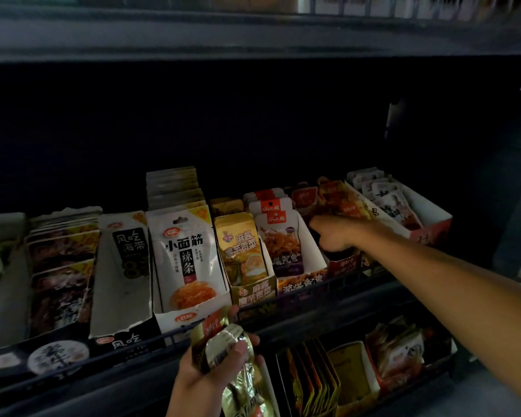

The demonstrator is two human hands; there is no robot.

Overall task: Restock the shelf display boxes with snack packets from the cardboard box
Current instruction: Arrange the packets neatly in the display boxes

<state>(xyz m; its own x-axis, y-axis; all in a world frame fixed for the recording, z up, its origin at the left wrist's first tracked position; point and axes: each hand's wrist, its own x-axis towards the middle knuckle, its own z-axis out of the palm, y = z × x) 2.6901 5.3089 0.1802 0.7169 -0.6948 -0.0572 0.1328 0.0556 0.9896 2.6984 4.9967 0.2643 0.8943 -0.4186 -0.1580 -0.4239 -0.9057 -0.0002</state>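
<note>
My left hand [206, 371] grips a bunch of shiny gold snack packets [223, 344] low in front of the shelf rail. My right hand [336, 234] reaches into the red display box [345, 261] on the middle shelf, fingers curled down among the red packets [340, 203]; what they hold is hidden in the dark. To the left stand the purple squid box [300, 284], the gold packet box [254, 291] and a white box of tall spicy-strip packets [187, 257]. The cardboard box is out of view.
A white-and-pink display box [430, 227] sits right of the red one. Dark packet boxes [62, 266] fill the shelf's left part. A black rail [283, 314] fronts the shelf. The lower shelf holds more boxes of packets [313, 377]. The upper shelf edge [253, 40] overhangs.
</note>
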